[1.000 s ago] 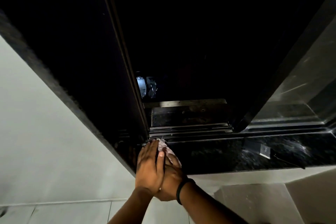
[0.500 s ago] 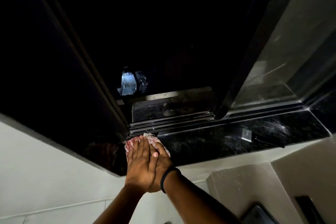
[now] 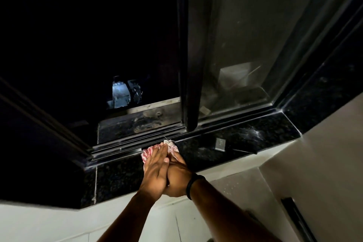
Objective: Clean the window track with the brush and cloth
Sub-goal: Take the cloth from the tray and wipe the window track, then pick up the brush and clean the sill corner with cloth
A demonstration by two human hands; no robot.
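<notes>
1. Dark sill (image 3: 245,143) runs under both hands, with the track (image 3: 125,146) just beyond the fingertips.
2. Left hand (image 3: 155,171) lies flat over right hand (image 3: 179,178); both press the cloth (image 3: 146,155) at the track's edge.

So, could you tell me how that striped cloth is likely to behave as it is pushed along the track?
The striped cloth looks soft and bunched, so probably floppy. Frayed threads at its tip may snag the window track. Likely light.

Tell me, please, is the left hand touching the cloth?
Touching: in the head view the left hand lies flat on the cloth, which shows beneath its fingertips.
</notes>
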